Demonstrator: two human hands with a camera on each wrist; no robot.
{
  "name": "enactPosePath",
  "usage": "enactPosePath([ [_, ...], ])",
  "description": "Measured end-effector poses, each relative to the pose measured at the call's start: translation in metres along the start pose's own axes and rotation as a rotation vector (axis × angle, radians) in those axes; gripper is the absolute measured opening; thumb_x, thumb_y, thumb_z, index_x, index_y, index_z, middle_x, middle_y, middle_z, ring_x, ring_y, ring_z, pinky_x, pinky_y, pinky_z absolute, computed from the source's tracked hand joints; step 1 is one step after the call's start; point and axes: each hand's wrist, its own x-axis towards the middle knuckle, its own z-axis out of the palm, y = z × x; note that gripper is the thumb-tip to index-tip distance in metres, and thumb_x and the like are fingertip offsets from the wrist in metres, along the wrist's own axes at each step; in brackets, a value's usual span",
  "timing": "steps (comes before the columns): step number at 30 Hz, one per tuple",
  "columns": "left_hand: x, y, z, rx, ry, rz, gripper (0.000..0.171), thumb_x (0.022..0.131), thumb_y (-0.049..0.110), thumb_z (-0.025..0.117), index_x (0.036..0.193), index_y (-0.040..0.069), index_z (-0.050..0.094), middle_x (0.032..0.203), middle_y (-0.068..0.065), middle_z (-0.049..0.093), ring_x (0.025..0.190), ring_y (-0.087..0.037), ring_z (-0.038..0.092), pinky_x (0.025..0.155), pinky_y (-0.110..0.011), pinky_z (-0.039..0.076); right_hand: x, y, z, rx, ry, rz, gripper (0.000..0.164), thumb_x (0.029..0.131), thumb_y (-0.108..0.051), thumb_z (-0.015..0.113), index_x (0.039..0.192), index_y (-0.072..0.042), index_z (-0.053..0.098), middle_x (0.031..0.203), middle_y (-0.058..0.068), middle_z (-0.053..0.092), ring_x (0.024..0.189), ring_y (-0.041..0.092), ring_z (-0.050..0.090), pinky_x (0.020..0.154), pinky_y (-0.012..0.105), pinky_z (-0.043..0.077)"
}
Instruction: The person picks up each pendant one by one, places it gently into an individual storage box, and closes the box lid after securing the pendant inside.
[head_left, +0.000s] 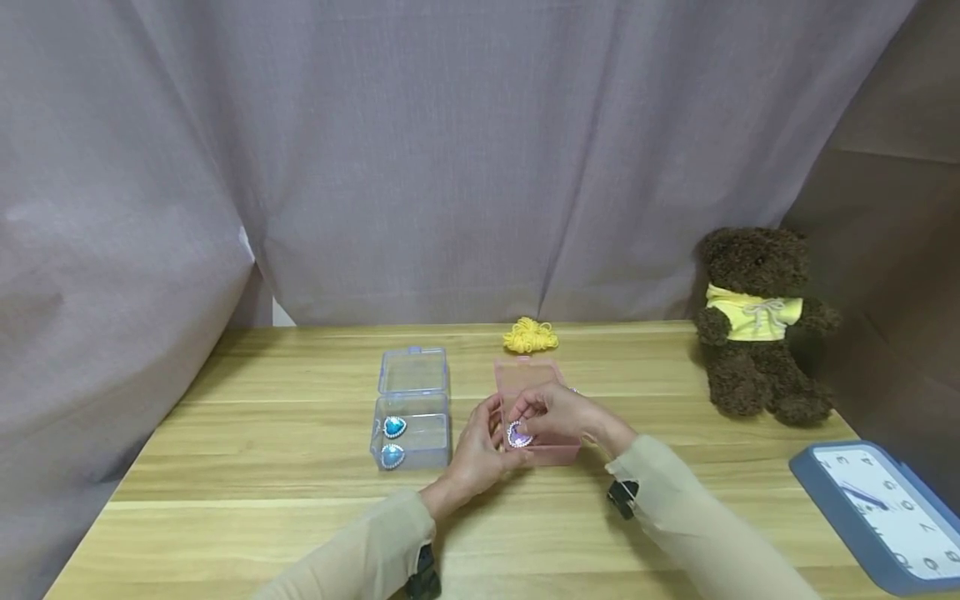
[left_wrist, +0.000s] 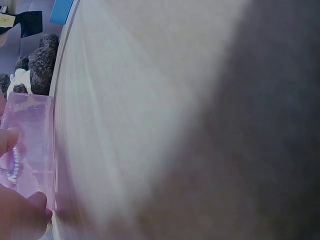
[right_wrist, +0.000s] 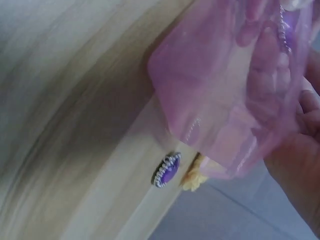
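Note:
A pink see-through plastic box [head_left: 557, 455] stands on the table with its lid raised at the back. My left hand [head_left: 474, 457] grips its left side, the thumb along the front wall. Over the box, my right hand [head_left: 564, 412] pinches a purple heart-shaped gem [head_left: 518, 436] with a beaded silver edge, low at the box's left end. Another purple gem [right_wrist: 168, 170] lies on the table just beyond the box's right side. To the left, a clear bluish box [head_left: 427, 458], lid also raised, contains two blue heart gems [head_left: 393, 427].
A bundle of yellow cord [head_left: 530, 335] lies behind the pink box. At the back right sits a brown teddy bear [head_left: 753, 325] in a yellow top. A blue-framed clock [head_left: 873, 508] lies at the right edge of the wooden table [head_left: 262, 467]. Grey curtains hang behind.

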Motion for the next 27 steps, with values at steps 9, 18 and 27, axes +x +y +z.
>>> enactPosePath([
  [9,0.0,0.0,0.0,0.011,0.009,0.0,0.09,0.069,-0.007,0.076,0.142,-0.007,0.023,0.144,-0.027,0.027,0.134,-0.039,0.033,0.11,-0.034,0.036,0.009,0.005,0.006,-0.175,-0.052,-0.006,0.011,0.077,0.008,0.064,0.087,0.007,0.064,0.078,0.012,0.067,0.064,0.004,0.053,0.056,0.012,0.047],
  [18,0.0,0.0,0.001,0.032,0.021,0.021,0.09,0.068,-0.007,0.076,0.141,-0.008,0.024,0.143,-0.028,0.028,0.133,-0.04,0.034,0.109,-0.035,0.038,0.013,0.006,0.01,-0.254,-0.033,-0.02,0.013,0.073,0.012,0.06,0.083,0.005,0.064,0.069,0.004,0.062,0.059,0.004,0.048,0.051,0.01,0.041],
  [27,-0.001,0.0,0.001,0.052,0.023,0.012,0.089,0.068,-0.007,0.076,0.141,-0.008,0.025,0.143,-0.029,0.029,0.132,-0.041,0.035,0.108,-0.036,0.039,0.01,0.005,0.015,-0.366,0.012,-0.054,0.014,0.072,0.012,0.058,0.079,0.004,0.066,0.067,0.004,0.061,0.058,0.002,0.046,0.049,0.01,0.037],
])
